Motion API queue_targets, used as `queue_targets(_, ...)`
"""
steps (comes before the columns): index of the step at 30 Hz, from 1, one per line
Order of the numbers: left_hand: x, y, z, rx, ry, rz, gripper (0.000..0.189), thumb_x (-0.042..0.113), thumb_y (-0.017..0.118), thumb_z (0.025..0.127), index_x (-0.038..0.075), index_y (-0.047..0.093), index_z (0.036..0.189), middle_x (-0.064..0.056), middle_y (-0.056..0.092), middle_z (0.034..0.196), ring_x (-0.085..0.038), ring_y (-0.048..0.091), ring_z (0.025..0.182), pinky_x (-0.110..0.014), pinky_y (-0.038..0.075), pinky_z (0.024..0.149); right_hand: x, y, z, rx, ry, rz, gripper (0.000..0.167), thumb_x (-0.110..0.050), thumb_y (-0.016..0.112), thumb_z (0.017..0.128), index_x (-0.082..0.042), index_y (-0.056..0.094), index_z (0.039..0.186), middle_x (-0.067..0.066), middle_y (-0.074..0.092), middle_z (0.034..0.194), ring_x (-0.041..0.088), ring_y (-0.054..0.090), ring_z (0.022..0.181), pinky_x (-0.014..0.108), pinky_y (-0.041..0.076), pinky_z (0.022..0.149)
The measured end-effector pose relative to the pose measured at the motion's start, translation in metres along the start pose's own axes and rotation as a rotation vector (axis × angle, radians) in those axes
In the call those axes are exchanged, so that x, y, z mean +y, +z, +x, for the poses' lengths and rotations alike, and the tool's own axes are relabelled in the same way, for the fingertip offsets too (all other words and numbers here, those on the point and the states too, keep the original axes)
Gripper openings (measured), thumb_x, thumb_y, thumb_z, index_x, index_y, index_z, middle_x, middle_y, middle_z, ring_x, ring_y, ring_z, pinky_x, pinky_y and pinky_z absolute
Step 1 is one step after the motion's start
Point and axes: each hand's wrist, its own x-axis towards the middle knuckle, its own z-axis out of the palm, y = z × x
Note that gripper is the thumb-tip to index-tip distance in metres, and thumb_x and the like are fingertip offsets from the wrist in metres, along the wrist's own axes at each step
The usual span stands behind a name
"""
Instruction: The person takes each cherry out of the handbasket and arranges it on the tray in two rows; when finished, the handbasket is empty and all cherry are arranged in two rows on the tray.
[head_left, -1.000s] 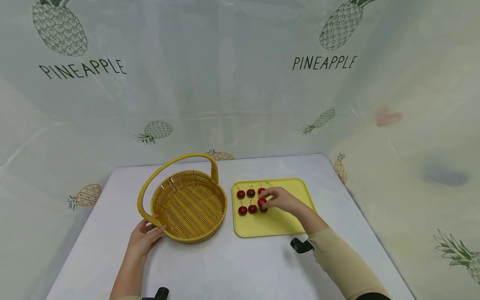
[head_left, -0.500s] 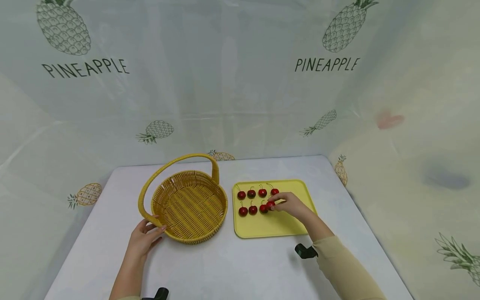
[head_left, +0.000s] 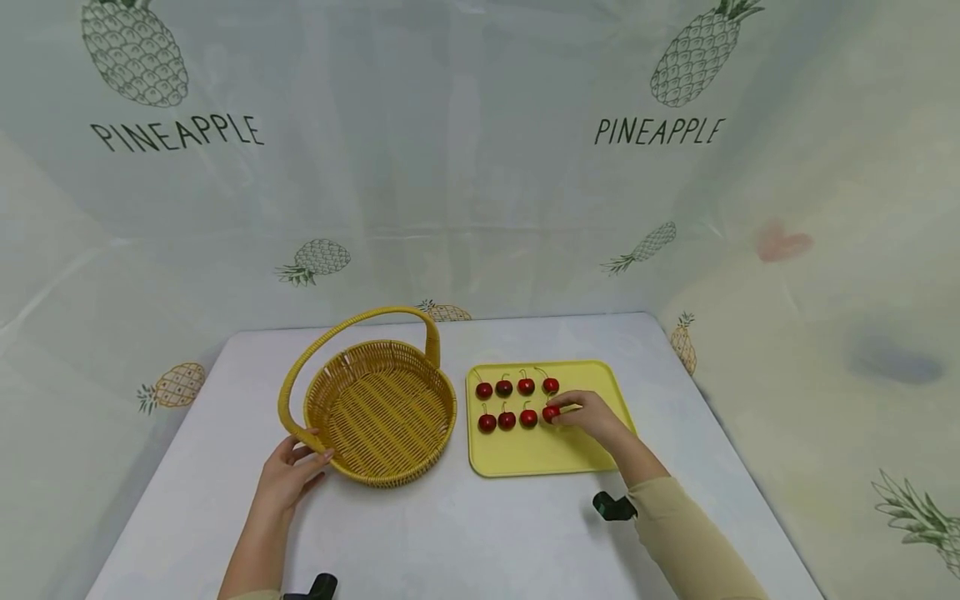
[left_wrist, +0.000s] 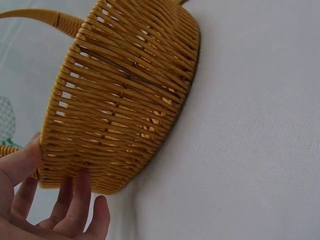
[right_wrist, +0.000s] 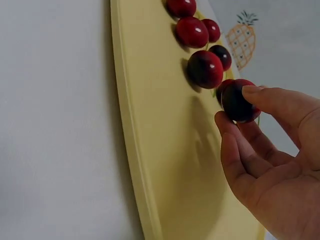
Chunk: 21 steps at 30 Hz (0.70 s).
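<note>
In the head view, my left hand (head_left: 288, 477) holds the rim of a round woven yellow basket (head_left: 375, 477) at the foot of its tall handle (head_left: 288, 392). Up close in the left wrist view, the thumb lies at the rim while the fingers (left_wrist: 80, 205) reach under the woven side. My right hand (head_left: 588, 414) pinches a dark red cherry (right_wrist: 240, 102) between thumb and fingertips, at the right end of the front row. Beneath it is a yellow tray (head_left: 525, 458), on which several stemmed cherries (head_left: 487, 422) lie in two rows. Nothing lies in the basket.
A white cloth covers the table (head_left: 442, 542), and basket and tray stand side by side on it. Behind rises a pale curtain (head_left: 450, 208) printed with pineapples. A black wrist mount (head_left: 613, 506) juts out below my right forearm.
My right hand has carried the cherry rightward and slightly down, from over its neighbour in the front row to the row's right end. The left hand keeps its hold on the basket.
</note>
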Motion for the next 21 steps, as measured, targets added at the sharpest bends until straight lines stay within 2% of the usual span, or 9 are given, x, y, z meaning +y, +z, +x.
queue_targets(9, 0.000, 0.000, -0.001, -0.005, 0.000, -0.008, 0.064, 0.013, 0.073, 0.089, 0.005, 0.038, 0.142, -0.016, 0.045, 0.127, -0.006, 0.059, 0.089, -0.036, 0.052, 0.091, 0.009, 0.003, 0.003, 0.028, 0.052, 0.014, 0.021, 0.001, 0.074, 0.084, 0.000, 0.070, 0.105, 0.013, 0.064, 0.108, 0.024, 0.059, 0.094, 0.033, 0.056, 0.077)
queue_targets(17, 0.000, 0.000, 0.000, -0.007, -0.001, -0.012, 0.064, 0.012, 0.072, 0.090, 0.004, 0.037, 0.143, -0.017, 0.044, 0.129, -0.007, 0.059, 0.090, -0.036, 0.052, 0.090, 0.013, 0.004, 0.007, 0.050, 0.065, -0.006, 0.021, -0.003, 0.074, 0.084, -0.001, 0.070, 0.105, 0.011, 0.065, 0.107, 0.024, 0.058, 0.096, 0.033, 0.055, 0.077)
queue_targets(21, 0.001, 0.000, 0.000, -0.006, -0.003, -0.013, 0.065, 0.014, 0.073, 0.089, 0.004, 0.038, 0.142, -0.017, 0.044, 0.128, -0.008, 0.059, 0.090, -0.037, 0.052, 0.091, 0.012, 0.003, 0.008, 0.047, 0.056, -0.029, 0.020, -0.004, 0.074, 0.084, -0.001, 0.070, 0.104, 0.011, 0.064, 0.104, 0.023, 0.056, 0.090, 0.030, 0.053, 0.073)
